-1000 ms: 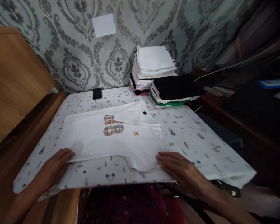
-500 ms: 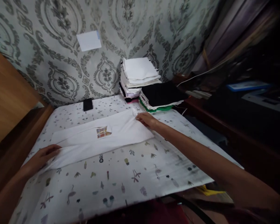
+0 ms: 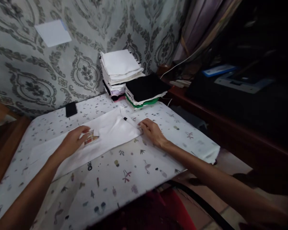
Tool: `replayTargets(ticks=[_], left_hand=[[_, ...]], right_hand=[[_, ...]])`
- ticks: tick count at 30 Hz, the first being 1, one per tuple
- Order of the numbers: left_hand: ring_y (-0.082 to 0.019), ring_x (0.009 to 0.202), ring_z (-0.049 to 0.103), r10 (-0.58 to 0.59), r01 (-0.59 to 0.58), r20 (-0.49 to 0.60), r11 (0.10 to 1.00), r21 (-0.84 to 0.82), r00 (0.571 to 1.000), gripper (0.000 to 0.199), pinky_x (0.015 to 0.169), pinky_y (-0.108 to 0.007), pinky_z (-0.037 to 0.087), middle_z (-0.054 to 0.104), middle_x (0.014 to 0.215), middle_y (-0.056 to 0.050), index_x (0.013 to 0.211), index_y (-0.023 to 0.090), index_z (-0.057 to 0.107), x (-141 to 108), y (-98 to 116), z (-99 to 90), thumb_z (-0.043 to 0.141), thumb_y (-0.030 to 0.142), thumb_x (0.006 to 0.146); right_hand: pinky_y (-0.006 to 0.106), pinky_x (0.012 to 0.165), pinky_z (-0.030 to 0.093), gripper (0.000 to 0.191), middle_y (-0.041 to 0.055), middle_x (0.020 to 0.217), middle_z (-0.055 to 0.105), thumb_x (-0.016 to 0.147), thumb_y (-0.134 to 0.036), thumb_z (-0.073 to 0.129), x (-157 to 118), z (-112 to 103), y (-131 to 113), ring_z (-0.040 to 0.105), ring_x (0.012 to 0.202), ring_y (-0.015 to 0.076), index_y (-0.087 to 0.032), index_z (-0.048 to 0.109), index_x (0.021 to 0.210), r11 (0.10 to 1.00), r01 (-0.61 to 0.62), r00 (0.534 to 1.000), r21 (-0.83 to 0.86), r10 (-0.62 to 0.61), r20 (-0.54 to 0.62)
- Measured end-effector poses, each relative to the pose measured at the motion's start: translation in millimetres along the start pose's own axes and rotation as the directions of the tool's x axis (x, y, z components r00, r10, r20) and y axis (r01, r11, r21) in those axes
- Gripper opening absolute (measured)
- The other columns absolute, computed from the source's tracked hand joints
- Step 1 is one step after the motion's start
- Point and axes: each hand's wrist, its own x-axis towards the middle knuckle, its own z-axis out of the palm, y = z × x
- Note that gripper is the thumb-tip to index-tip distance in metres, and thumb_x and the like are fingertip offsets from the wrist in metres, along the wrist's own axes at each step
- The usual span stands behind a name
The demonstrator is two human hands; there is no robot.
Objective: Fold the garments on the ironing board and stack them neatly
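Note:
A white T-shirt (image 3: 110,129), folded into a long strip, lies across the patterned tablecloth. It has a small plaid-coloured print (image 3: 92,138) and a tiny black label (image 3: 125,118) near its right end. My left hand (image 3: 74,140) is over the print, thumb and fingers apart, partly covering it. At the shirt's right end, my right hand (image 3: 152,130) has its fingers closed together at the edge of the fabric. The left end of the strip is partly behind my left forearm.
Behind the shirt stand a tall stack of folded clothes (image 3: 121,64) and a lower stack topped with black cloth (image 3: 146,88). A black phone (image 3: 71,109) lies at the back left. To the right is a dark desk (image 3: 187,102); a chair's curved black bar (image 3: 199,199) is below.
My left hand has moved from the shirt's left end to its print. The right hand is at the right end, where a black label now shows. The view has turned right.

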Motion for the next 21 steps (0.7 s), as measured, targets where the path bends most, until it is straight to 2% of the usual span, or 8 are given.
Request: replayTargets(ticks=[3,6,8,11,13,17,19,21], left_hand=[[-0.025,0.098,0.066,0.101,-0.1,0.011,0.994,-0.046,0.995,0.038,0.085,-0.036,0.052,0.071,0.107,-0.008,0.109,0.021,0.064,59,39,34.1,0.046,0.046,0.088],[-0.024,0.088,0.064,0.063,-0.063,0.06,0.998,-0.011,0.996,0.03,0.082,-0.037,0.049,0.069,0.095,-0.009,0.1,0.019,0.065,105,61,63.9,0.05,0.04,0.086],[-0.023,0.083,0.061,0.062,-0.063,0.097,0.998,0.013,0.993,0.025,0.078,-0.035,0.048,0.067,0.09,-0.008,0.088,0.019,0.064,124,69,78.8,0.052,0.04,0.086],[-0.021,0.078,0.057,0.113,-0.116,0.102,0.993,0.028,0.988,0.016,0.075,-0.033,0.045,0.061,0.081,-0.004,0.073,0.02,0.058,135,74,91.5,0.058,0.033,0.081],[-0.019,0.075,0.054,0.126,-0.124,0.073,0.992,-0.03,0.989,0.011,0.073,-0.03,0.044,0.057,0.077,-0.001,0.073,0.02,0.055,134,74,92.7,0.059,0.028,0.078],[-0.014,0.067,0.047,0.095,-0.098,-0.024,0.957,-0.272,0.995,0.014,0.064,-0.025,0.039,0.047,0.071,0.004,0.078,0.022,0.048,129,71,81.5,0.057,0.032,0.082],[-0.013,0.064,0.044,0.085,-0.1,-0.059,0.942,-0.319,0.995,0.019,0.061,-0.024,0.036,0.042,0.068,0.005,0.076,0.022,0.044,130,69,75.3,0.056,0.036,0.084],[-0.013,0.064,0.042,0.096,-0.112,-0.065,0.948,-0.297,0.993,0.021,0.06,-0.024,0.034,0.04,0.067,0.005,0.076,0.022,0.043,132,67,72.8,0.056,0.038,0.084]], right_hand=[[0.04,0.088,0.048,0.032,0.0087,0.091,0.062,0.098,-0.036,0.042,-12,-3,1,0.059,0.092,0.0237,-0.02,0.063,0.081,0.995,0.06,0.996,-0.079,-0.054,0.072],[0.039,0.086,0.048,0.025,0.0077,0.097,0.06,0.095,-0.043,0.054,-15,-3,1,0.057,0.096,0.0245,-0.022,0.066,0.09,0.996,0.043,0.993,-0.081,-0.034,0.117],[0.039,0.086,0.048,0.02,0.0069,0.1,0.059,0.088,-0.042,0.065,-14,-4,1,0.056,0.099,0.0251,-0.022,0.066,0.092,0.994,0.038,0.99,-0.099,-0.024,0.135],[0.039,0.088,0.047,0.013,0.0063,0.1,0.058,0.083,-0.031,0.071,-13,-5,1,0.055,0.099,0.0245,-0.021,0.065,0.088,0.991,0.055,0.986,-0.122,-0.034,0.164],[0.038,0.088,0.047,0.009,0.0059,0.099,0.057,0.083,-0.026,0.07,-13,-6,2,0.055,0.098,0.0236,-0.021,0.065,0.087,0.993,0.051,0.985,-0.109,-0.031,0.172],[0.036,0.085,0.046,0.004,0.0054,0.096,0.058,0.085,-0.021,0.065,-11,-5,6,0.055,0.096,0.0219,-0.021,0.063,0.081,0.997,0.026,0.986,-0.067,-0.015,0.168],[0.036,0.084,0.046,0.008,0.0054,0.094,0.058,0.085,-0.02,0.063,-9,-5,7,0.055,0.095,0.0215,-0.02,0.061,0.078,0.998,0.009,0.987,-0.057,0.001,0.159],[0.036,0.084,0.046,0.01,0.0058,0.094,0.058,0.085,-0.02,0.063,-8,-5,7,0.055,0.095,0.0217,-0.02,0.059,0.076,0.998,-0.007,0.988,-0.061,0.016,0.156]])
